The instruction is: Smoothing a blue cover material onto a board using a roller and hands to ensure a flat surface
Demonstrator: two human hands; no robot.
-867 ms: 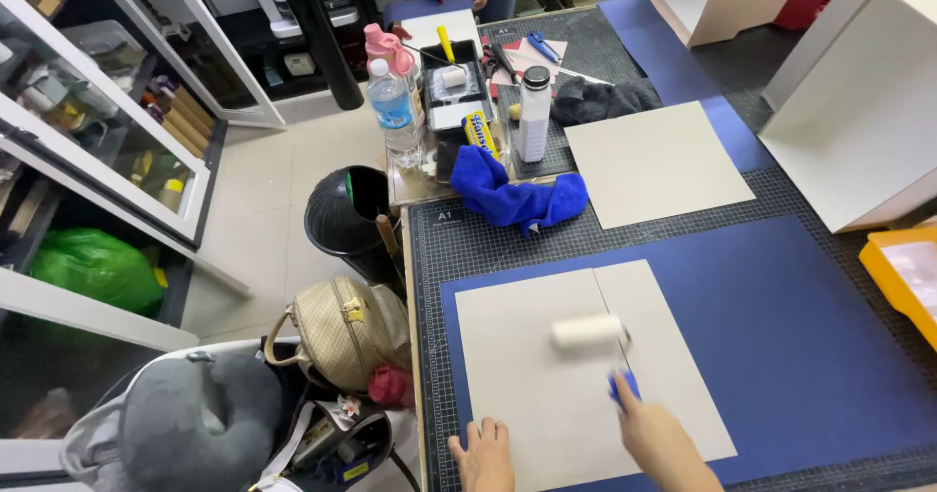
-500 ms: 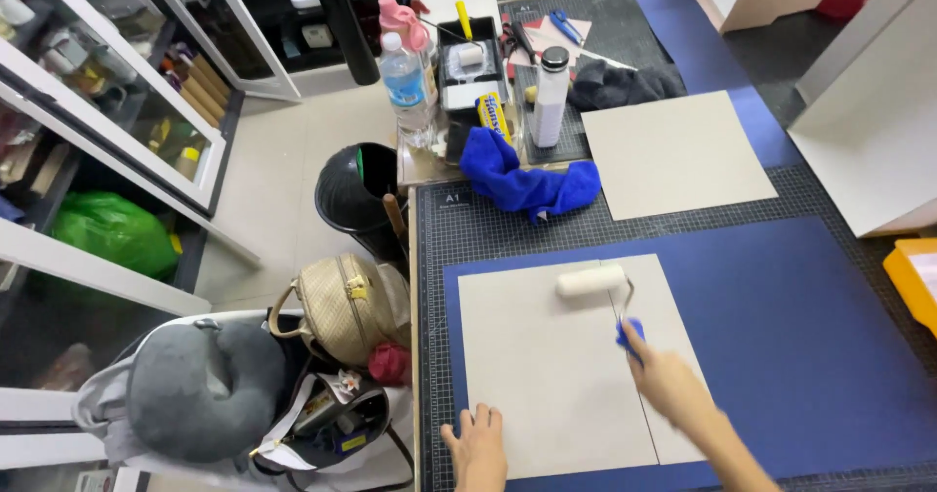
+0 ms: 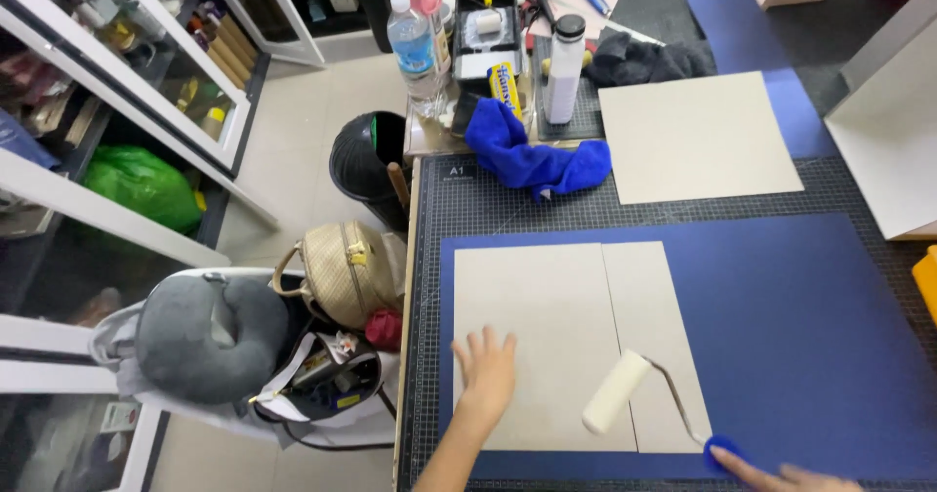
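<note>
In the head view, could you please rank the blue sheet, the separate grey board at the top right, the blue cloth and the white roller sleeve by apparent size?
1. Blue sheet, clearly largest.
2. Separate grey board.
3. Blue cloth.
4. White roller sleeve, smallest, though it lies nearer the camera, which flatters it.

A craft or bookbinding workshop. A gridded cutting mat covers the worktable, with grey board panels laid on a blue sheet. A paint roller, a glue tray, a white bottle and a blue rag lie nearby; glass-fronted storage cabinets stand alongside.
</note>
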